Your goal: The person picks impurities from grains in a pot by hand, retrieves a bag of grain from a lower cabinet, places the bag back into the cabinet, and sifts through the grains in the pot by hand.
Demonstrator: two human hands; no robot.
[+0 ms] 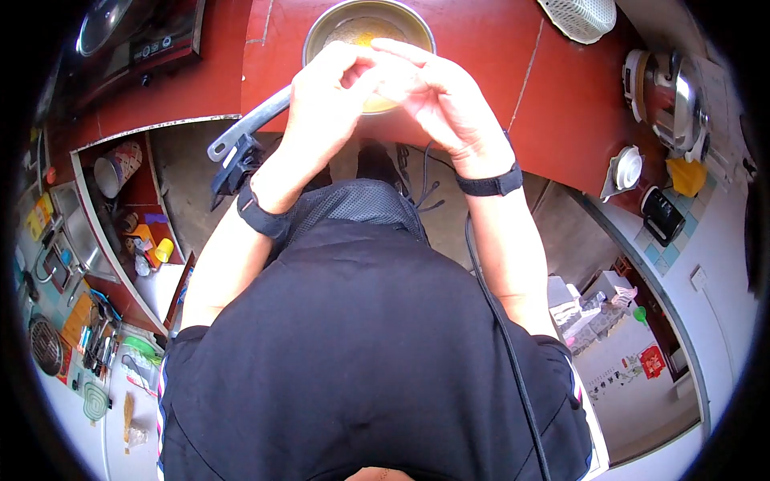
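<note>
A round metal bowl or pan [427, 32] stands on the red counter, with pale, grainy contents and a bright yellow patch inside. Over its near side, my left hand [329, 100] is closed, thumb and fingers pinched. My right hand [449, 96] meets it there with curled fingers. The fingertips of both come together, and strong glare hides what lies between them. A grey handle [261, 118] with a hole at its end juts out from behind my left hand toward the lower left. Whether it joins the bowl is hidden. Both wrists wear black bands.
At the upper left is a black cooktop [164, 44]. A white perforated basket [581, 18] lies at the upper right of the red counter [481, 20]. A black cable [501, 321] runs down beside my right arm. Open shelves [144, 188] stand below the counter on the left.
</note>
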